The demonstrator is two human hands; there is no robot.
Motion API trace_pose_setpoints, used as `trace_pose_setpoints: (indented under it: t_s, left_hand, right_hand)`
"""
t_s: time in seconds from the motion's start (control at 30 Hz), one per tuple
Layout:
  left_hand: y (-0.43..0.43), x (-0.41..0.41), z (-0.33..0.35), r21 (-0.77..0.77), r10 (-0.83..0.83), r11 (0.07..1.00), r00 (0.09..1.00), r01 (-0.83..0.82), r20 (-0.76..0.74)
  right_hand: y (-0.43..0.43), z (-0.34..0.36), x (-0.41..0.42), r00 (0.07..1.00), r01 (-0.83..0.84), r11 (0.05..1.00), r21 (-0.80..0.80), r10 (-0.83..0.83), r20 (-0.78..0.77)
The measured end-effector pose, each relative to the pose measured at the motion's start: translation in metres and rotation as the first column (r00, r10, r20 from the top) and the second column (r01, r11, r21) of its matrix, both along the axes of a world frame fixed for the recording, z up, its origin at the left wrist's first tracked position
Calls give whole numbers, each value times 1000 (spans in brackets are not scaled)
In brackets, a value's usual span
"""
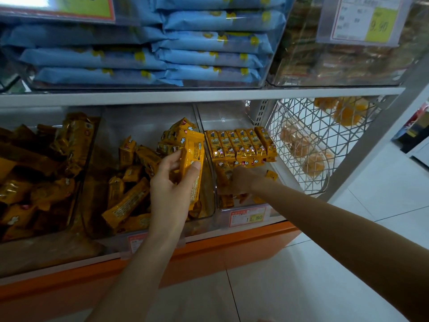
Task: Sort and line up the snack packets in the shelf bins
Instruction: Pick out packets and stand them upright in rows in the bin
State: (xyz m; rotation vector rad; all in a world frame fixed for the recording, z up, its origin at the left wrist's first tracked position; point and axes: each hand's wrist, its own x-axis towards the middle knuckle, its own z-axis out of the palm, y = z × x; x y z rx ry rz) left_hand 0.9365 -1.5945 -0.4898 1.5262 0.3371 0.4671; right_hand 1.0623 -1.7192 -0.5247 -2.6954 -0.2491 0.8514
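The left hand (174,184) is gripping a stack of yellow packets (193,156) above the middle bin (148,122), fingers curled round it. The right hand (241,180) is reaching into the right bin (222,117), just near of the lined-up row (241,145). Its fingers are hidden, so their grip cannot be told.

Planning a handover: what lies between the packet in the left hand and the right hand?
Head view: the clear side walls of two adjoining bins stand between the held packet and the right hand.
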Motion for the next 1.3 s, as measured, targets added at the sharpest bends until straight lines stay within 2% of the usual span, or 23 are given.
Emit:
trace_pose_setpoints:
  t_s: [0.1,0.37,0.5,0.6,0.7,0.83,1.0,1.1,1.2,1.3]
  left_hand:
    - [2,0,0,-7,-3,1000,1000,3,4]
    - [5,-1,-1,-17,-12,1000,1000,12,20]
    - [5,0,-1,-16,-12,1000,1000,12,16]
    - [4,1,-1,-13,-18,1000,1000,18,19]
    - [4,1,-2,-8,-10,1000,1000,10,9]
    - [5,2,-3,-14,-1,1000,1000,1,6]
    - [7,3,-4,-6,1,1000,1000,-1,12]
    - [7,3,-5,-3,12,1000,1000,-12,3]
    - [6,3,-4,-9,19,1000,1000,-19,4]
    - [7,2,-3,-17,29,999,1000,-29,8]
  right_hand:
    - [-4,3,2,999,-16,999,-28,17,42]
    - [-32,4,17,991,126,992,-8,-126,42]
    - [-27,2,12,968,208,965,162,-179,-178]
    - [-14,-6,3,956,223,935,277,-153,-252]
    - [-2,-9,-1,957,218,909,355,-128,-259]
    - [-4,5,-2,959,177,914,366,-76,-274]
    - [-11,12,-9,982,156,929,336,-107,-158]
    - [-13,17,-15,964,176,911,372,-83,-254]
    - [-12,24,-19,945,113,923,368,15,-326]
    - [-11,23,-20,928,144,907,397,15,-372]
